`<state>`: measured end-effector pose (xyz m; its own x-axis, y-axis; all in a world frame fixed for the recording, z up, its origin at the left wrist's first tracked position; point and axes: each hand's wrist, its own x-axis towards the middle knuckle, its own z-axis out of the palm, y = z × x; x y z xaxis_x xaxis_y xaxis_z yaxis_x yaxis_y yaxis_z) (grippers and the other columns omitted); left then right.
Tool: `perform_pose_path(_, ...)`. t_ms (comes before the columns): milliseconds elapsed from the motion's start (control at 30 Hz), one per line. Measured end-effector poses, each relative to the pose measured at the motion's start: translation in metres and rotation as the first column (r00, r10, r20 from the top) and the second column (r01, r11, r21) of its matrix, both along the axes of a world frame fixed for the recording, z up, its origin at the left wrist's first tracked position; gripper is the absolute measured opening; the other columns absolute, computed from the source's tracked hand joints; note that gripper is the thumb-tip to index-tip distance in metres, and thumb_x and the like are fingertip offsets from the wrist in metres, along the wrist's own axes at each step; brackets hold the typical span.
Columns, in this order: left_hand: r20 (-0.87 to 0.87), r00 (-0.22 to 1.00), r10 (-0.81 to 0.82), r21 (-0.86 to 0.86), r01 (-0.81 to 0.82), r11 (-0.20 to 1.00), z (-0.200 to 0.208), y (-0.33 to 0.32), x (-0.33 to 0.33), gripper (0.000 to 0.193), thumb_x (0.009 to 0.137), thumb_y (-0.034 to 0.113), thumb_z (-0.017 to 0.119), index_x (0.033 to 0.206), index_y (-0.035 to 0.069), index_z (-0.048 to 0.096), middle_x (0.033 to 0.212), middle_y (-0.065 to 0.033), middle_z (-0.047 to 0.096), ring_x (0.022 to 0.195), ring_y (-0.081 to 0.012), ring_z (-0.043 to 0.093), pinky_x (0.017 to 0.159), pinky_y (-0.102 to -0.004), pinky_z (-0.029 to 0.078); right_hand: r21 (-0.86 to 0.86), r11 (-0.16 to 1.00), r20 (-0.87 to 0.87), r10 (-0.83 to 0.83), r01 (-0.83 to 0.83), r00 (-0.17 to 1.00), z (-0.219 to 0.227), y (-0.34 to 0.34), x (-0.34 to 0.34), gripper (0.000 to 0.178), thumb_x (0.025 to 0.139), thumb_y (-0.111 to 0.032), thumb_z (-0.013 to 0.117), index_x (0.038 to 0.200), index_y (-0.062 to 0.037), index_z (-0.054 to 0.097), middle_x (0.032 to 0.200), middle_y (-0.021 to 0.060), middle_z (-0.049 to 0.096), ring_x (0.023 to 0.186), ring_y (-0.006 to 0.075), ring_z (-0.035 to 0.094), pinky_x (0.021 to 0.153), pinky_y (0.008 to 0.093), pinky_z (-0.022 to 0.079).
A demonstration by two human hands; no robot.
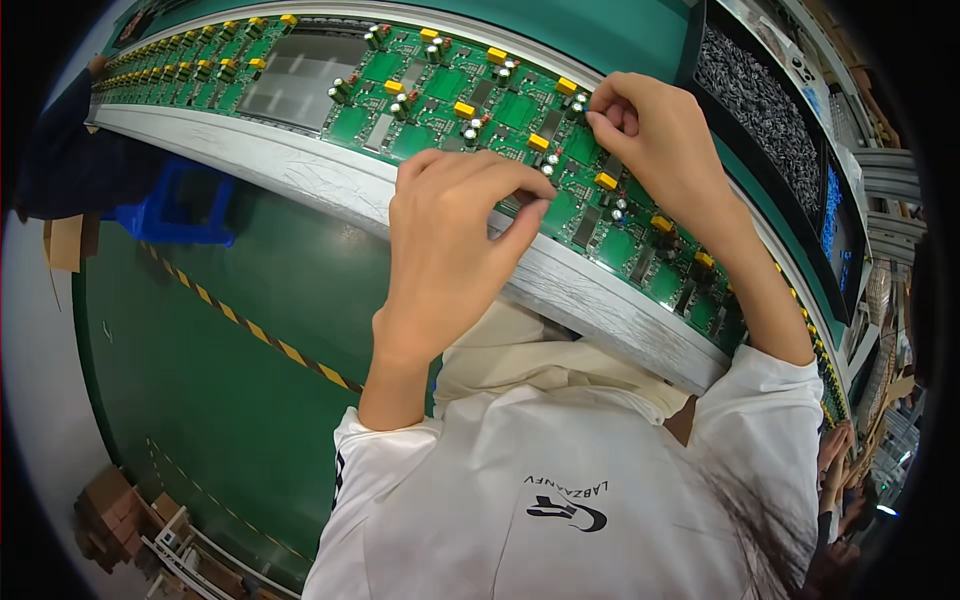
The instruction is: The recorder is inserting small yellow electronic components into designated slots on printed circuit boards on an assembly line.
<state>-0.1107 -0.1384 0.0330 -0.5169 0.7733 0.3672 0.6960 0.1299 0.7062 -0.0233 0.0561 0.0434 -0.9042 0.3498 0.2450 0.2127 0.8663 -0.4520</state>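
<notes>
Green circuit boards lie along a pale metal rail, fitted with yellow block components and small upright cylindrical capacitors. Over the near edge of the boards is my left hand, thumb and forefinger pinched close below a capacitor. Whatever its fingertips hold, if anything, is too small to make out. Farther to the right, my right hand reaches across the boards with curled, pinching fingers beside another capacitor. Its fingertips hide what may be between them.
Beyond the boards at right stands a black tray of many small dark parts, with blue parts alongside. A co-worker's dark sleeve shows at far left, above a blue plastic stool or crate. Other people's hands are at far right.
</notes>
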Motion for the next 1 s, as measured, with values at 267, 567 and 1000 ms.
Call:
perform_pose_path(267,0.150,0.989,-0.003,0.073,-0.008,0.997,-0.001,-0.004,-0.001,0.009,0.075,0.007,0.070,0.084,0.009,0.068,0.082,-0.0031,0.068,0.082,-0.0217,0.062,0.085,-0.0345,0.039,-0.028,0.999,0.083,-0.026,0.028,0.996,0.005,-0.001,-0.001,0.014,0.082,-0.012,0.066,0.089,0.0010,0.064,0.081,0.0111,0.067,0.076,0.0232,0.066,0.069,0.0334,0.052)
perform_pose_path(567,0.188,0.982,0.029,0.103,-0.049,0.994,0.004,-0.009,-0.001,0.010,0.074,0.007,0.071,0.083,0.008,0.070,0.085,-0.0038,0.069,0.087,-0.0220,0.062,0.085,-0.0344,0.041,-0.027,0.996,0.120,-0.082,0.086,0.989,0.015,-0.010,-0.005,0.014,0.078,-0.013,0.066,0.082,0.0004,0.064,0.069,0.0103,0.063,0.063,0.0229,0.063,0.062,0.0325,0.050)
perform_pose_path(1000,-0.090,0.993,-0.077,0.061,0.083,0.995,0.020,0.016,-0.010,0.010,0.075,0.002,0.069,0.084,0.004,0.071,0.085,-0.0060,0.068,0.088,-0.0194,0.063,0.081,-0.0320,0.045,-0.117,0.993,0.118,0.043,-0.029,0.992,0.024,0.006,0.000,0.015,0.081,-0.010,0.065,0.091,0.0012,0.063,0.075,0.0085,0.064,0.070,0.0162,0.063,0.067,0.0287,0.050)
